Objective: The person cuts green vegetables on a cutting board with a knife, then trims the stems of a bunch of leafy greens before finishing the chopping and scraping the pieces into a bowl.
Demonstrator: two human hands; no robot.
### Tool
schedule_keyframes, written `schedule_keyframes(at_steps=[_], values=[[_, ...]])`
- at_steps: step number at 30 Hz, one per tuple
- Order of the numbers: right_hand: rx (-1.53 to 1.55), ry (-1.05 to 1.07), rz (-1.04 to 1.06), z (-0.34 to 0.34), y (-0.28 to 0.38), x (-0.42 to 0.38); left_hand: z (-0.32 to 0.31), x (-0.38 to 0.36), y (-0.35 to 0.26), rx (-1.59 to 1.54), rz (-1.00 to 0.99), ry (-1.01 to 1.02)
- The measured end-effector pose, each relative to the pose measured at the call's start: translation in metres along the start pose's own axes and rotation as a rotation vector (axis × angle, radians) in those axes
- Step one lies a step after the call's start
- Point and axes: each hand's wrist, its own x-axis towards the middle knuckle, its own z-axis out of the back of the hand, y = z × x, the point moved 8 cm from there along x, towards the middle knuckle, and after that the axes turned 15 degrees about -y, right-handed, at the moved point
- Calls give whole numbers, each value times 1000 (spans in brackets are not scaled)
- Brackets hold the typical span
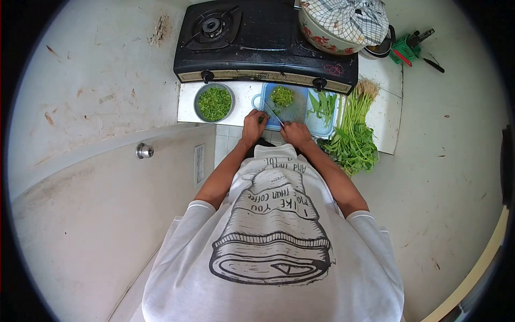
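My right hand (295, 133) is wrapped round the handle of a knife (276, 116), whose blade points away and to the left over the blue cutting board (300, 114). At the board's near left edge my left hand (254, 126) is closed, with a small bit of leafy greens (261, 119) at its fingertips. Beyond the blade lies a pile of finely chopped greens (282, 96). Several uncut long leaves (323, 105) rest on the board's right part.
A grey bowl (232, 109) of chopped greens stands left of the board. To the right, a bunch of leafy stems (354, 134) with roots hangs over the counter edge. Behind are a black gas stove (263, 48), a cloth-covered flowered pot (327, 42) and a green basket (406, 52) with knives.
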Motion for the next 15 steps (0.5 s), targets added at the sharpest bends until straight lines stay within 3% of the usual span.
schedule_keyframes(at_steps=[15], values=[[-15, 3, 94, -10, 14, 7, 5, -4, -2, -16, -22, -33]])
